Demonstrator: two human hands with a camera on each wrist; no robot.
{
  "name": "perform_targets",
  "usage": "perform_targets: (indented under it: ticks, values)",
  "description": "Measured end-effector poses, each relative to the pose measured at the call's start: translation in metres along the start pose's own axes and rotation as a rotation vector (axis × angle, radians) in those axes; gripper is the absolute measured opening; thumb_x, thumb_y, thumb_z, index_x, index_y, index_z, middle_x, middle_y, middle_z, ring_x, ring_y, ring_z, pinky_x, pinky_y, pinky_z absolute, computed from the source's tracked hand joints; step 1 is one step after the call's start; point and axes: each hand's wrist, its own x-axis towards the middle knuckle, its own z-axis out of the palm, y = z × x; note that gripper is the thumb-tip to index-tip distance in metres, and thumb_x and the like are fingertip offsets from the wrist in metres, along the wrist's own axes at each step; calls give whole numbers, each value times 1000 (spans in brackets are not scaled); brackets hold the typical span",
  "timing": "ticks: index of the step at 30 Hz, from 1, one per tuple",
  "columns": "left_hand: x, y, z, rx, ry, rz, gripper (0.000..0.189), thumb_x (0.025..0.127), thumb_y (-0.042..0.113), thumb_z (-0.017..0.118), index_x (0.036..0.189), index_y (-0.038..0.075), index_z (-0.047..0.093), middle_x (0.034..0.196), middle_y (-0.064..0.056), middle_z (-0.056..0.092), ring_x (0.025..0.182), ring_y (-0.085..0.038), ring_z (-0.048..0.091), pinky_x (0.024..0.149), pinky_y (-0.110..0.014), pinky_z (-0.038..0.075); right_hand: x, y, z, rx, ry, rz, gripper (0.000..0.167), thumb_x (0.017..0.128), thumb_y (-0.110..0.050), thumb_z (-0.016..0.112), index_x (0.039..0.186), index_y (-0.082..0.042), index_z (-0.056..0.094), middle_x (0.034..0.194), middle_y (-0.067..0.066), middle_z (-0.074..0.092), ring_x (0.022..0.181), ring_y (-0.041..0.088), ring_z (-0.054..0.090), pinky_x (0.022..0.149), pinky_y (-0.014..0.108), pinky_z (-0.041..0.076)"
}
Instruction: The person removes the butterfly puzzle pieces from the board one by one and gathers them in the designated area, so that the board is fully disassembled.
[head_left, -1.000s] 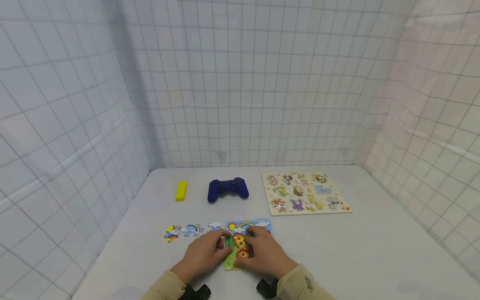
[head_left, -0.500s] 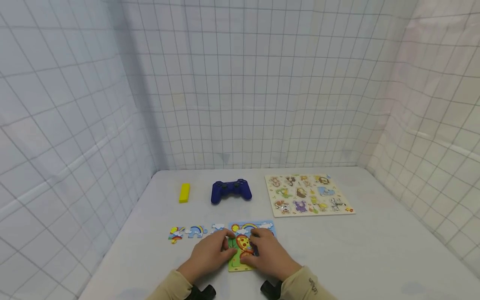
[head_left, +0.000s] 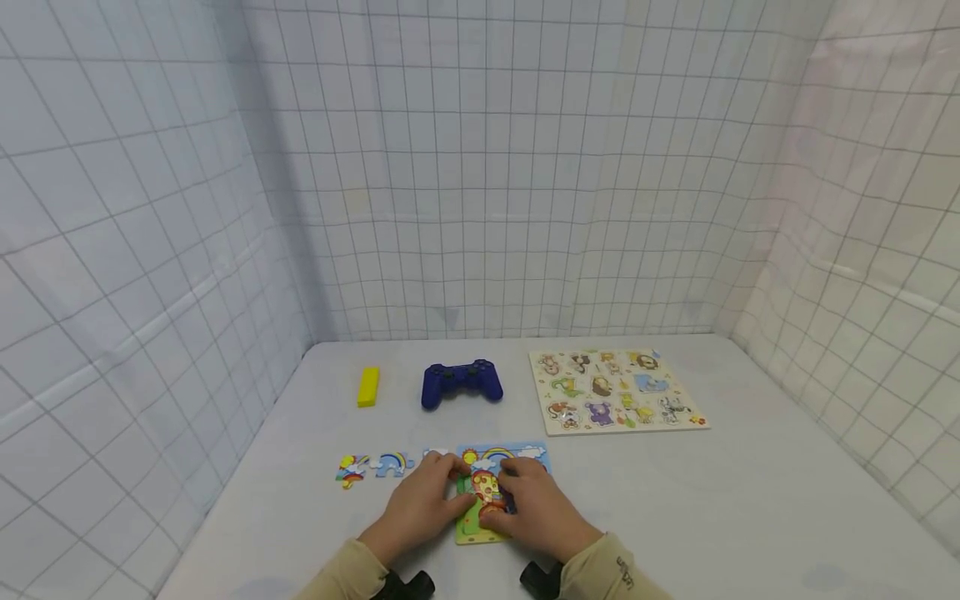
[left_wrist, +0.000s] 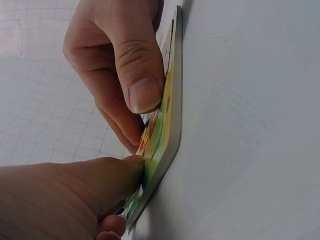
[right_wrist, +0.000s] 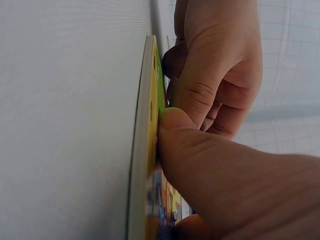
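Observation:
A small jigsaw puzzle point(head_left: 471, 533) lies in its tray in front of me, with a sun, a rainbow, clouds and a red-and-yellow butterfly. My left hand point(head_left: 420, 504) is at its left side, curled thumb and finger pinching a green-edged puzzle piece point(head_left: 467, 486). My right hand point(head_left: 540, 508) covers the right part, thumb low and index finger higher, gripping a puzzle piece mostly hidden under the palm. In the left wrist view, the left thumb point(left_wrist: 117, 177) touches the picture surface. The right thumb point(right_wrist: 185, 137) presses beside the yellow border in the right wrist view.
Loose puzzle pieces, one with a sun point(head_left: 351, 469) and one with a rainbow point(head_left: 392, 464), lie left of the puzzle; another is partly behind my left hand. Farther back are a yellow block point(head_left: 368, 387), a blue game controller point(head_left: 461, 382) and an animal peg board point(head_left: 618, 392).
The butterfly pattern between my hands looks broken and shifted now, where it was rounder half a second ago. Both hands stay nearly in place; the head view has shifted slightly.

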Motion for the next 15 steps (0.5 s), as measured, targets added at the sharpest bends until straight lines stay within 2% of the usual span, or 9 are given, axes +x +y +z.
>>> perform_targets:
  ticks: [9,15]
  values:
    - [1,-1,1,-8,4,14,35,92,37,77,118,18,63,108,3,57,94,-11,59,79,-38,51,1,0,-1,-10,14,-18,68,92,-53,74,133,1,66,144,16,57,136,35,50,110,53,43]
    - [3,-2,2,-32,-1,17,38,92,36,78,120,17,62,101,6,56,86,-8,53,72,-31,45,1,1,-1,-14,17,-18,69,92,-52,74,134,1,66,144,17,57,137,36,50,111,53,42]
